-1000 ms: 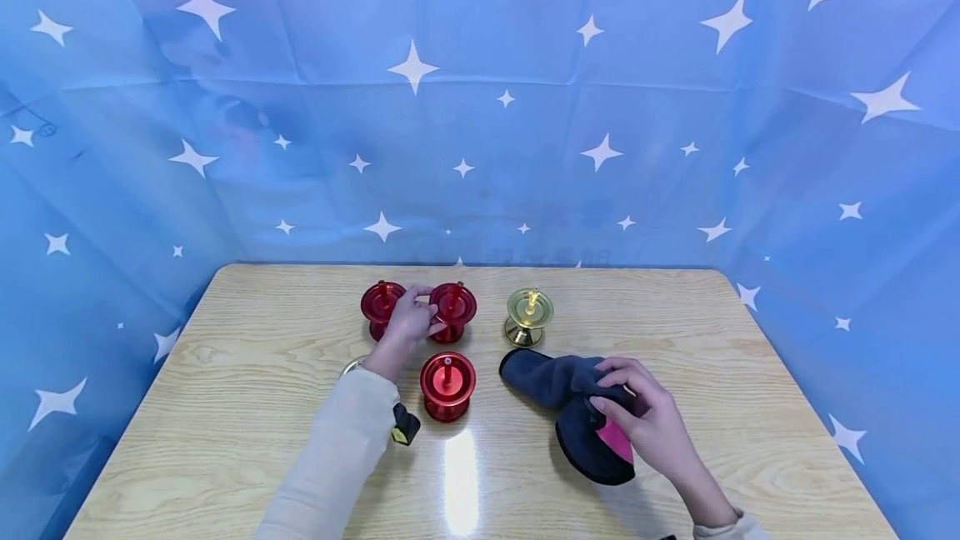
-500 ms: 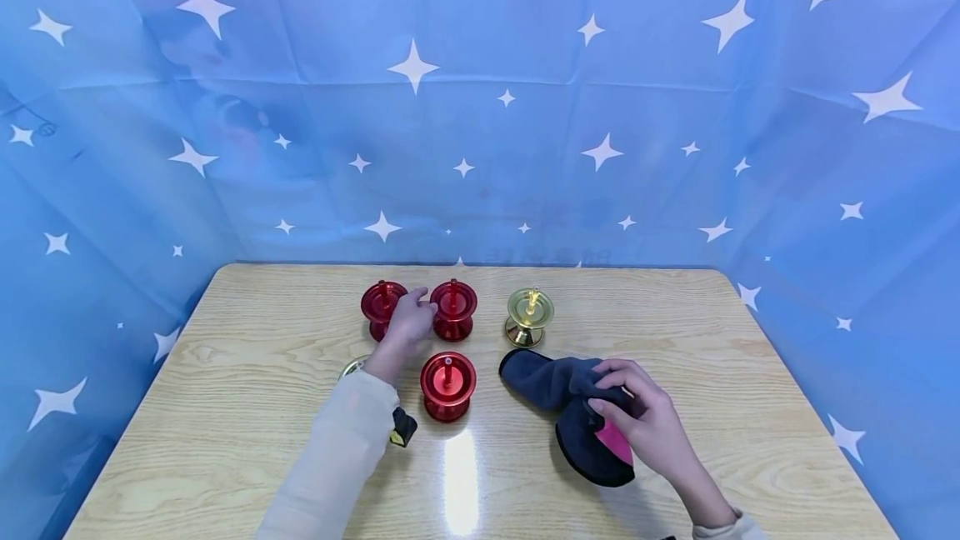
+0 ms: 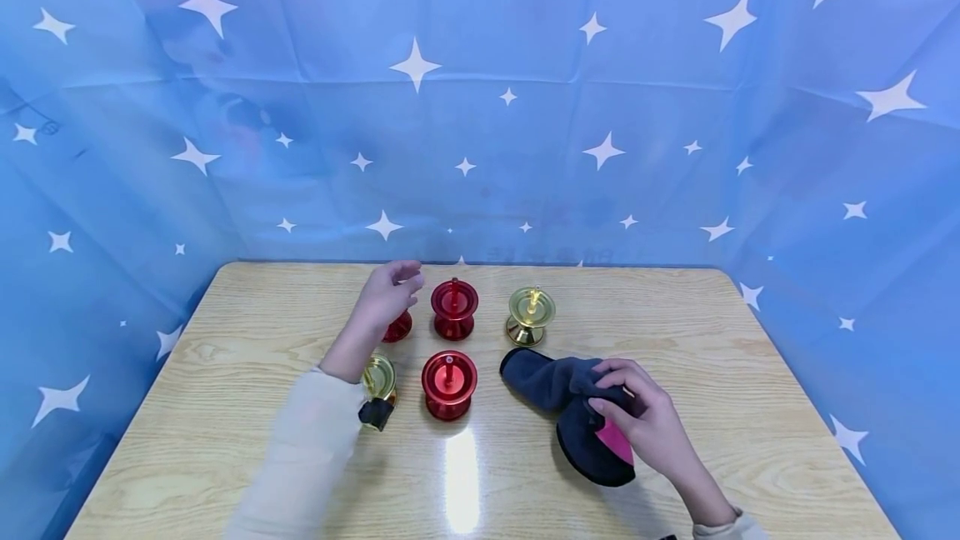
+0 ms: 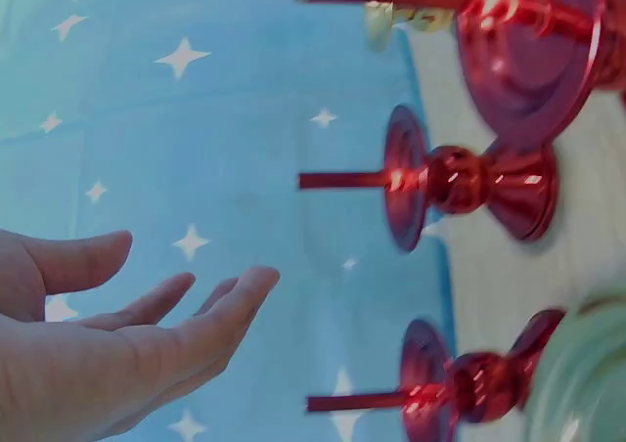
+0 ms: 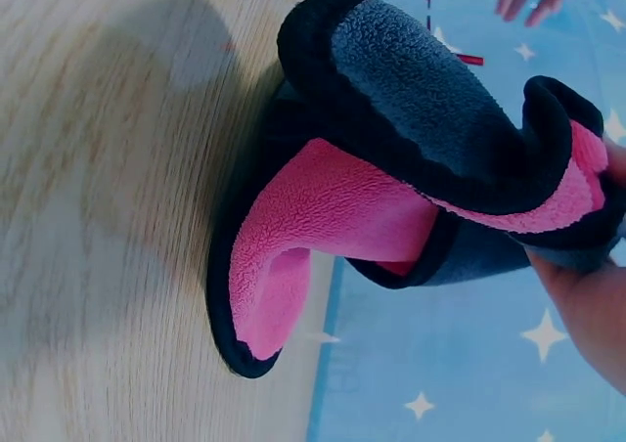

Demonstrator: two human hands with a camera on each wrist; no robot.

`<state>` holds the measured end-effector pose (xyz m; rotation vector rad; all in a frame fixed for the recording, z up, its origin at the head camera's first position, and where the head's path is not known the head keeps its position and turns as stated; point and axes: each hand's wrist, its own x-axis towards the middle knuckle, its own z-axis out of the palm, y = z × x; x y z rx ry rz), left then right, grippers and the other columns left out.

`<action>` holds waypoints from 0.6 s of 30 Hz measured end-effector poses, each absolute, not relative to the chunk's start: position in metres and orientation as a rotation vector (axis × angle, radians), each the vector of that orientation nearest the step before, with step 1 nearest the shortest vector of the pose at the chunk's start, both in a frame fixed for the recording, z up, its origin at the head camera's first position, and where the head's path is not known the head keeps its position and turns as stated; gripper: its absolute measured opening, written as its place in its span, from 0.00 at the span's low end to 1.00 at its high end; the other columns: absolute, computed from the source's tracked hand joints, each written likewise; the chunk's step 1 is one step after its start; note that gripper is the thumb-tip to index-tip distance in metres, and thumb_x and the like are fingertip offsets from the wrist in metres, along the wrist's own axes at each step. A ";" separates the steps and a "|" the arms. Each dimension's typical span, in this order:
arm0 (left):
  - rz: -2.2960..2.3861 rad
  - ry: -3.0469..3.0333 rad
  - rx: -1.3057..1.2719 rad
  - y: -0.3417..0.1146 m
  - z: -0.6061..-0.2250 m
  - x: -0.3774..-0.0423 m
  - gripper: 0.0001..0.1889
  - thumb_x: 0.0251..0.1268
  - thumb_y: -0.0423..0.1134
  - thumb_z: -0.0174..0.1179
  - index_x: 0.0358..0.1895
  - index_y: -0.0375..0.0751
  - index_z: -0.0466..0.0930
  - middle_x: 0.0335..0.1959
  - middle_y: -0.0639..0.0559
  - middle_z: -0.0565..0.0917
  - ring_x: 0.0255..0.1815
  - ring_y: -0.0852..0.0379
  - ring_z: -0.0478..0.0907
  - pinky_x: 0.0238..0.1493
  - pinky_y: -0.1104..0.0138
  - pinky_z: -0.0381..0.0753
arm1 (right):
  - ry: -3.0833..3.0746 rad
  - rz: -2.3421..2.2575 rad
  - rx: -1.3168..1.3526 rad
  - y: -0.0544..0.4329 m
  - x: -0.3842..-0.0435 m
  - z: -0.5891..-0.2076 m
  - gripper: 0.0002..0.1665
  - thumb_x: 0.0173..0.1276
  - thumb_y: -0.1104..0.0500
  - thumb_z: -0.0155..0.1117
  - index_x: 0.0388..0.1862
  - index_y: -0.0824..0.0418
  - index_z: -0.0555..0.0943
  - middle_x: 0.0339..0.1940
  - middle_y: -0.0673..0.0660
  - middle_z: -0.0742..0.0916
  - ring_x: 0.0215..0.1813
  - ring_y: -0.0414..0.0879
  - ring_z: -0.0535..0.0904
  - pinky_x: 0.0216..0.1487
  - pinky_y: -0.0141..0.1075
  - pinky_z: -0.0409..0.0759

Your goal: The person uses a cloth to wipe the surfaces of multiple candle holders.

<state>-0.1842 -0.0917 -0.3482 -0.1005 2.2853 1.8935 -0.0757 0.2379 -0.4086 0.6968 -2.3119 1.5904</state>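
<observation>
My left hand (image 3: 382, 297) is raised over the back left red candle holder (image 3: 398, 327), covering most of it in the head view. In the left wrist view its fingers are spread and loosely bent, holding nothing. To its right stands another red candle holder (image 3: 454, 307), upright with a thin spike in its dish. My right hand (image 3: 651, 419) pinches a thick two-sided cloth (image 5: 362, 198), dark blue-grey outside, pink inside, with black edging. Part of this cloth droops onto the table, and the rest is bunched at the fingers.
A third red candle holder (image 3: 448, 382) stands in front. One gold holder (image 3: 531, 311) is at the back right; another gold holder (image 3: 381, 377) is partly behind the left wrist and its black strap piece. A blue star-patterned curtain (image 3: 480, 107) rises behind the wooden table (image 3: 187, 440).
My left hand has come away from the back middle red candle holder, moving up and to the left. More of the front left gold holder now shows. The right hand and cloth look unmoved.
</observation>
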 end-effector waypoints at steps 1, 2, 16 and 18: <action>1.904 2.280 -0.081 -0.095 -0.345 -0.183 0.19 0.69 0.31 0.46 0.60 0.27 0.64 0.59 0.34 0.67 0.58 0.42 0.66 0.57 0.56 0.70 | -2.313 1.590 0.697 0.238 -0.076 -0.408 0.16 0.50 0.82 0.61 0.33 0.66 0.76 0.44 0.66 0.76 0.49 0.41 0.73 0.32 0.26 0.78; 1.899 2.283 -0.065 -0.099 -0.343 -0.182 0.19 0.69 0.31 0.46 0.60 0.27 0.64 0.58 0.34 0.67 0.58 0.42 0.67 0.57 0.56 0.70 | -2.314 1.589 0.698 0.238 -0.076 -0.408 0.16 0.50 0.82 0.61 0.33 0.66 0.76 0.44 0.66 0.76 0.49 0.41 0.73 0.32 0.26 0.78; 1.820 2.387 -0.022 -0.160 -0.358 -0.186 0.20 0.68 0.28 0.43 0.60 0.19 0.59 0.55 0.25 0.66 0.57 0.34 0.66 0.56 0.53 0.70 | -2.319 1.583 0.719 0.239 -0.075 -0.409 0.17 0.49 0.83 0.61 0.34 0.66 0.75 0.44 0.66 0.76 0.49 0.41 0.72 0.35 0.25 0.78; 1.805 2.375 -0.062 -0.167 -0.370 -0.189 0.21 0.68 0.28 0.42 0.61 0.18 0.56 0.55 0.23 0.66 0.57 0.33 0.65 0.57 0.52 0.69 | -2.319 1.584 0.726 0.239 -0.075 -0.410 0.17 0.49 0.82 0.61 0.34 0.66 0.75 0.44 0.66 0.76 0.49 0.41 0.72 0.35 0.25 0.78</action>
